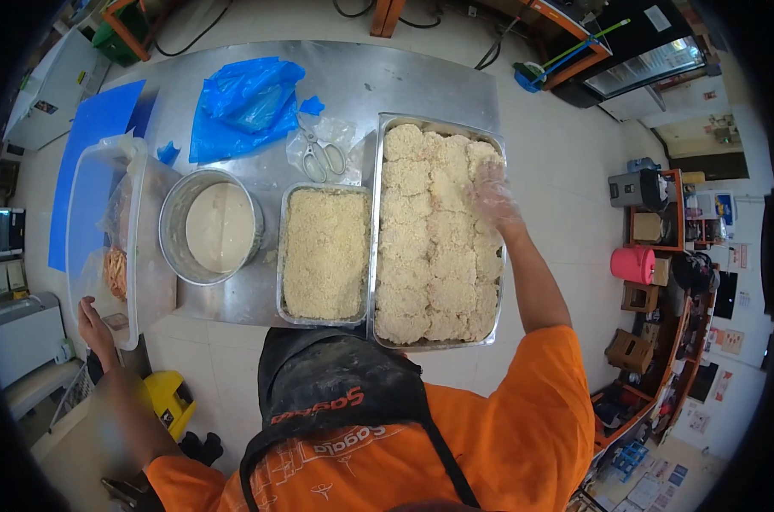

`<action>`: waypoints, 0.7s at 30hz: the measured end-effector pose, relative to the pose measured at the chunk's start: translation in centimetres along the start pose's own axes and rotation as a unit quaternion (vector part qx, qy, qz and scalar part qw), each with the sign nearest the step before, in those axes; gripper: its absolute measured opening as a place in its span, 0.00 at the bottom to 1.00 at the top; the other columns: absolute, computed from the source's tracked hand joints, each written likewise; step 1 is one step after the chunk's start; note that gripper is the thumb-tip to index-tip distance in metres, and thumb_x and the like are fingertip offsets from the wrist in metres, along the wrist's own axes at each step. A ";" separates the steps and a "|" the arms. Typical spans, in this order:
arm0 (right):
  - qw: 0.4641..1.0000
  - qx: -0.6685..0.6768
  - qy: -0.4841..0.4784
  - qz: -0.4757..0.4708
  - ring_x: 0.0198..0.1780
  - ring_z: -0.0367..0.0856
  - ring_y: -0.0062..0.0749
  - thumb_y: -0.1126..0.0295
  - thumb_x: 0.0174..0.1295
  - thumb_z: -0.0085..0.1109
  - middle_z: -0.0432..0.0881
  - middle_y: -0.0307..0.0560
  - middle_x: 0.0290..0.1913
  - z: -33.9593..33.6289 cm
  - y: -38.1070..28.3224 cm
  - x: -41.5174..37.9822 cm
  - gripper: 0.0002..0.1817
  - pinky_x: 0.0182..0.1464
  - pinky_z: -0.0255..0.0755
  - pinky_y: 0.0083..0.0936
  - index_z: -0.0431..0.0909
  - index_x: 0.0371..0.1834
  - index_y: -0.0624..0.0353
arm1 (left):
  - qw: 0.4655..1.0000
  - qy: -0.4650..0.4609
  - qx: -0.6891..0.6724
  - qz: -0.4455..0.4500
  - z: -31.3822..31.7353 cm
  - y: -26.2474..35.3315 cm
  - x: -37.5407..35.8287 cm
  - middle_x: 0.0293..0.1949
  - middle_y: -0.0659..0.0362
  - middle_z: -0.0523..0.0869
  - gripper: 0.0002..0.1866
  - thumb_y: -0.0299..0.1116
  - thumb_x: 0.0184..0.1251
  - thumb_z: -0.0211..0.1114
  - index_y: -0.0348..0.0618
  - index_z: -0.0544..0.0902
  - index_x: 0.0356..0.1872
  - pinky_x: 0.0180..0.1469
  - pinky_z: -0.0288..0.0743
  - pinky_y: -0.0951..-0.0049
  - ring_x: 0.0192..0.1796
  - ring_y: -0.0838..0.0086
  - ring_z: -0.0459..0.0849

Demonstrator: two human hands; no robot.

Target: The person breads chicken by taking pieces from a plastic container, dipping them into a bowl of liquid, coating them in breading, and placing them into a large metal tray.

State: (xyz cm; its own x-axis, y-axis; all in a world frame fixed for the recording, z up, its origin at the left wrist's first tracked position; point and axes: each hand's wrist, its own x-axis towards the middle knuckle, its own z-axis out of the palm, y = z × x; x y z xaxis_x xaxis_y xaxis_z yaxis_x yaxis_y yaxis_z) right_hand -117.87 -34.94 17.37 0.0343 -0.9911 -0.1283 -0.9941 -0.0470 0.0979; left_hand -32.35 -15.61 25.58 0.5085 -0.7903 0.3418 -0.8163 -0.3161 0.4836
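Head view: coated pieces (429,247) at centre-right look soft, best supported underneath; left hand (95,328) loosely spread, right hand (494,194) too blurred to tell.

Crumpled blue plastic bag (246,98) is seen on steel bench (344,77); scissors (325,160) are laid near it on clear plastic (346,135). Flat blue sheet (86,162) is partly hidden. Green bin (118,38) and long-handled tools (566,61) are placed beyond the bench. Yellow plastic object (169,403) is cut off from view in part. Pink container (632,265) is set near shelving (678,213); papers (732,341) are fixed to wall (749,286).
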 end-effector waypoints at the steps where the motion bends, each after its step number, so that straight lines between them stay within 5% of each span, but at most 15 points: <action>1: 0.999 -0.031 -0.014 0.010 0.79 0.57 0.49 0.48 0.75 0.40 0.60 0.69 0.76 -0.1 -0.7 0.2 0.38 0.80 0.47 0.34 0.58 0.76 0.69 | 1.000 0.001 -0.002 -0.010 -0.2 0.0 0.1 0.23 0.65 0.68 0.20 0.43 0.83 0.47 0.37 0.81 0.42 0.30 0.60 0.74 0.27 0.80 0.65; 2: 0.998 -0.062 -0.028 0.019 0.80 0.55 0.49 0.46 0.75 0.36 0.58 0.68 0.77 -0.1 -1.4 0.5 0.39 0.81 0.45 0.33 0.56 0.77 0.68 | 1.000 -0.001 -0.001 -0.017 -0.4 -0.2 0.1 0.23 0.65 0.67 0.20 0.43 0.83 0.48 0.37 0.82 0.43 0.30 0.60 0.74 0.27 0.81 0.65; 5: 0.975 0.203 -0.095 -0.001 0.80 0.55 0.49 0.51 0.76 0.39 0.61 0.62 0.77 -1.1 2.7 2.2 0.32 0.80 0.48 0.36 0.63 0.75 0.64 | 1.000 -0.006 -0.014 -0.027 -0.2 -1.6 0.0 0.23 0.66 0.67 0.21 0.44 0.83 0.48 0.37 0.83 0.44 0.30 0.60 0.74 0.27 0.82 0.64; 9: 0.972 0.235 0.028 0.011 0.60 0.77 0.51 0.56 0.75 0.47 0.80 0.62 0.58 -11.5 0.3 -0.5 0.23 0.67 0.67 0.38 0.77 0.62 0.63 | 0.991 -0.053 -0.113 -0.044 -0.1 -2.7 0.2 0.24 0.66 0.68 0.21 0.45 0.83 0.47 0.39 0.84 0.44 0.31 0.61 0.76 0.28 0.82 0.65; 11: 0.966 0.226 -0.006 0.124 0.50 0.78 0.54 0.59 0.75 0.48 0.81 0.61 0.48 -14.7 -2.5 -1.6 0.20 0.60 0.70 0.41 0.79 0.57 0.63 | 0.989 -0.077 -0.117 -0.037 -0.2 -2.0 0.4 0.25 0.67 0.69 0.21 0.44 0.83 0.46 0.40 0.83 0.45 0.32 0.63 0.75 0.29 0.82 0.66; 12: 0.986 0.158 0.046 0.025 0.48 0.78 0.55 0.60 0.74 0.50 0.81 0.61 0.46 -12.3 -1.5 -2.4 0.19 0.59 0.71 0.42 0.78 0.57 0.63 | 0.992 -0.076 -0.096 -0.022 -0.3 -2.0 0.4 0.25 0.67 0.70 0.21 0.43 0.83 0.45 0.40 0.83 0.45 0.33 0.63 0.75 0.29 0.81 0.67; 15: 0.993 0.081 -0.020 -0.089 0.47 0.78 0.59 0.63 0.69 0.55 0.81 0.61 0.47 -7.0 -1.9 -4.6 0.21 0.57 0.71 0.46 0.75 0.62 0.60 | 0.975 -0.101 -0.199 -0.015 -1.2 -2.2 1.0 0.24 0.65 0.69 0.19 0.41 0.82 0.46 0.41 0.83 0.44 0.33 0.65 0.75 0.28 0.80 0.67; 18: 0.990 0.028 0.016 -0.135 0.46 0.79 0.59 0.65 0.67 0.57 0.83 0.59 0.44 -7.4 -10.1 -6.1 0.16 0.51 0.72 0.42 0.79 0.53 0.62 | 0.969 -0.100 -0.223 0.028 -2.7 -2.5 3.2 0.25 0.65 0.71 0.17 0.40 0.82 0.49 0.39 0.83 0.42 0.33 0.66 0.76 0.28 0.80 0.69; 21: 0.982 0.147 -0.046 -0.107 0.41 0.81 0.52 0.66 0.67 0.58 0.84 0.55 0.39 -19.4 -29.1 -6.4 0.12 0.45 0.74 0.37 0.81 0.45 0.63 | 0.957 -0.113 -0.254 0.080 -3.2 -4.1 5.2 0.27 0.61 0.78 0.15 0.38 0.80 0.52 0.37 0.83 0.42 0.34 0.69 0.74 0.30 0.79 0.74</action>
State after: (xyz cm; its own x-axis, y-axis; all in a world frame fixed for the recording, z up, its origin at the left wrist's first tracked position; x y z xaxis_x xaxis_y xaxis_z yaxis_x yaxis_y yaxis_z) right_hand -87.14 -29.65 34.45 0.2498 -0.9464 -0.2047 -0.9523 -0.2018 -0.2291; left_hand -25.48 -16.79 27.93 0.2693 -0.9187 0.2889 -0.6106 0.0691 0.7889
